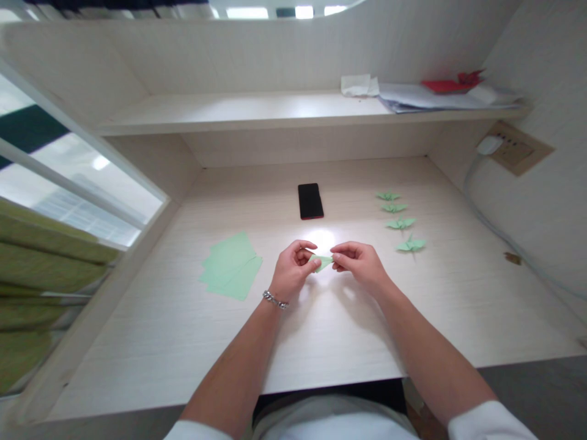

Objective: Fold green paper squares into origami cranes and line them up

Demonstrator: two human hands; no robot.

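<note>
A small folded piece of green paper (323,263) is held between my two hands, just over the desk. My left hand (296,264) pinches its left side between thumb and fingers. At its right tip, the thumb and fingertips of my right hand (358,261) are closed on the paper. The folds between the fingers are too small to make out fully. To the left lies a fanned stack of flat green paper sheets (232,267). Several finished green paper cranes stand in a column on the right, the nearest crane (411,244) lowest in view.
A black phone (310,201) lies on the desk (174,342) beyond my hands. Above it, a shelf (238,110) carries tissue (359,85), papers (408,98) and a red crane (471,77). A charger cable (481,217) runs down the right wall from a socket (520,148).
</note>
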